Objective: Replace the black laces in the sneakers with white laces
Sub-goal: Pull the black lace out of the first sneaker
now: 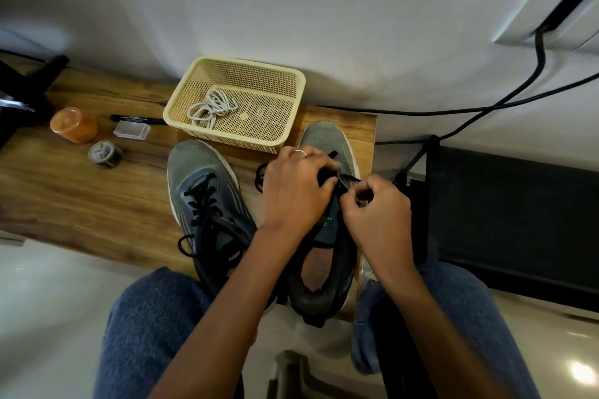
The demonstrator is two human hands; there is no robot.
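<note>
Two grey sneakers stand side by side on the wooden table. The left sneaker (202, 181) is still threaded with a black lace (204, 204). My left hand (293, 188) grips the upper of the right sneaker (327, 142). My right hand (377, 207) pinches that shoe's black lace (348, 177) just above the eyelets. A loose loop of this lace (259, 176) lies between the shoes. White laces (210, 107) lie bundled in the cream basket (293, 74) behind the shoes.
An orange lidded jar (74, 125), a small round tin (104, 154), a clear plastic box (131, 130) and a black pen (136, 117) sit on the wooden table (81, 191) at left. Black cables (486, 107) run along the wall at right. My knees are below.
</note>
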